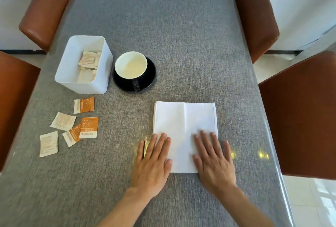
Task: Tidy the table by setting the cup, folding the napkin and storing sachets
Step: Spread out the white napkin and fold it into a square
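Note:
A white napkin (183,123) lies flat and folded on the grey table (181,45). My left hand (153,163) presses palm-down on its near left corner, and my right hand (213,159) presses flat on its near right corner; both have fingers spread and hold nothing. A black cup with a cream inside (131,67) stands upright on a black saucer (150,77), handle towards me. Several orange and white sachets (72,126) lie loose at the left. A white box (82,83) beside the cup holds several more sachets.
Brown padded chairs stand around the table: two at the left (45,8) and two at the right (300,114). A clear cover edges the table's right side (278,163).

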